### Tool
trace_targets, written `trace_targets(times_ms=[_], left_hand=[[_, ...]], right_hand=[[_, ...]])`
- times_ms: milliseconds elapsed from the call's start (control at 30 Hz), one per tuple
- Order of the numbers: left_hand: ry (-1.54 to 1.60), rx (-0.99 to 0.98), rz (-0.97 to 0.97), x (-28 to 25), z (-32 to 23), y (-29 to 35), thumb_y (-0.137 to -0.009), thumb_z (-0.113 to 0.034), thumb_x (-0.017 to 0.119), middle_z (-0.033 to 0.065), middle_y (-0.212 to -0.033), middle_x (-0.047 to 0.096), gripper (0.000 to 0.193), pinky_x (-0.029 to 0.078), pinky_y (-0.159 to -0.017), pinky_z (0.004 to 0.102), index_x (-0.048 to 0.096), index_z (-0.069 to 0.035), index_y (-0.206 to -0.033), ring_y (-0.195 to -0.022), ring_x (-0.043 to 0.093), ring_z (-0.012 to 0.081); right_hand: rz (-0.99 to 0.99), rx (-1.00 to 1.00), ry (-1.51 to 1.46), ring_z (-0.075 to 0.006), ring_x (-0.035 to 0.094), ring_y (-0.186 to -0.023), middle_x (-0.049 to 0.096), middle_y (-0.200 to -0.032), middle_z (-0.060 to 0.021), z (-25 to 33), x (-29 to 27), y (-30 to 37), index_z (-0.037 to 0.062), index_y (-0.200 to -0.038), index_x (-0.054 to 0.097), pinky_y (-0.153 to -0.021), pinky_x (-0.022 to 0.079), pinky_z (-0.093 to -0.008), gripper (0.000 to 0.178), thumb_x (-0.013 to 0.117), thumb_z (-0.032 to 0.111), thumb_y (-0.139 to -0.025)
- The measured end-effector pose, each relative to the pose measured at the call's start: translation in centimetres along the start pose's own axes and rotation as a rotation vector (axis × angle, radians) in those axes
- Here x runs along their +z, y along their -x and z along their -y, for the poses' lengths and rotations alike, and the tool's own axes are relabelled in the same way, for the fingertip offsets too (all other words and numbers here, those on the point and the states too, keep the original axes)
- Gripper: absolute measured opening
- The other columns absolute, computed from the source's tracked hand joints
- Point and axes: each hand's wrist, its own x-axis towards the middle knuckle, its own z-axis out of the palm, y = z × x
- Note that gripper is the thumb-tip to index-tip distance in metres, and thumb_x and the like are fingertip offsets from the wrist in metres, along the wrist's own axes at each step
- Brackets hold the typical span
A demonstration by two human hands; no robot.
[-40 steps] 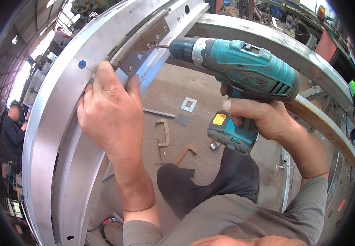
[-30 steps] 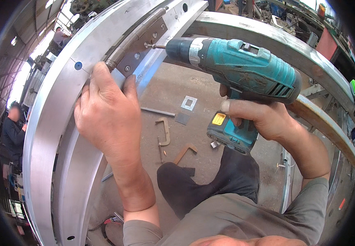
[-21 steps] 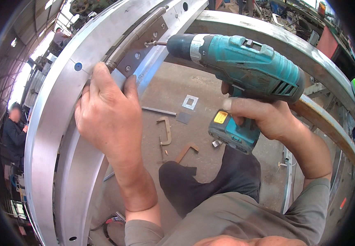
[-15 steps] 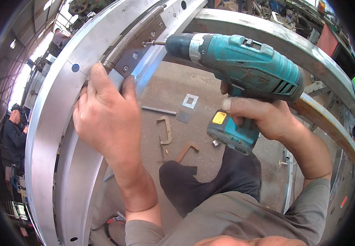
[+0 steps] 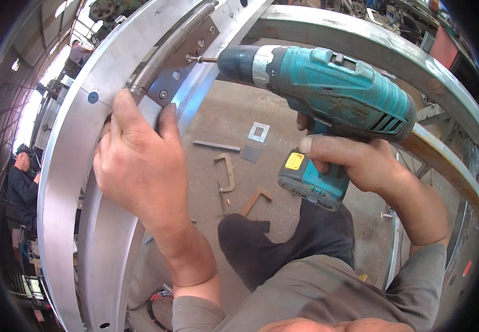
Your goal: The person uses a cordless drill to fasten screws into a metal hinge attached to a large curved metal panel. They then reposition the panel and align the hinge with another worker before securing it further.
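My right hand [image 5: 355, 160] is wrapped round the grip of a teal and black cordless drill [image 5: 333, 88]. The drill lies level, pointing left, and its driver bit [image 5: 206, 60] meets a screw in the leaf of a long brown hinge [image 5: 181, 72]. The hinge lies along a silvery metal frame [image 5: 68, 160], with other screws or holes showing in the leaf. My left hand [image 5: 142, 160] grips the lower end of the hinge, index finger by the knuckles and thumb by the leaf's edge. Its other fingers are partly hidden behind the frame.
Curved metal beams [image 5: 361, 39] arch across the back and right. On the floor below lie a C-shaped clamp [image 5: 227, 172], a brown clamp [image 5: 256, 200], a metal bar [image 5: 216, 146] and a square plate with a hole [image 5: 258, 132]. A person [image 5: 22, 182] is at the far left.
The view has shifted slightly, and the hinge and frame sit a little further left in it. Both hands keep their holds, and the bit stays at the same screw.
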Motion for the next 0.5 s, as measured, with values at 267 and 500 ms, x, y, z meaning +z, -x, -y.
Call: trace_targets(times_ms=[267,500], left_hand=[[0.019,0.000,0.002,-0.05,0.01,-0.01,-0.085,-0.031,0.080,0.0087,-0.105,0.075,0.050,0.052,-0.085,0.0443,0.058,-0.009,-0.124,-0.100,0.071,0.0305],[0.004,0.037,0.028,-0.22,0.27,-0.29,-0.091,-0.044,0.074,0.0148,-0.102,0.075,0.059,0.054,-0.080,0.0493,0.055,-0.009,-0.134,-0.097,0.072,0.0363]], right_hand=[[-0.010,-0.008,0.017,-0.0123,0.061,-0.072,0.066,-0.081,-0.0031,0.02,0.22,0.02,0.0057,-0.111,0.070,-0.067,0.049,-0.0309,0.036,0.077,0.031,-0.087],[-0.013,-0.008,-0.043,-0.0123,0.061,-0.072,0.067,-0.082,-0.0022,0.35,0.12,0.14,0.0057,-0.111,0.070,-0.067,0.051,-0.0302,0.036,0.077,0.031,-0.086]])
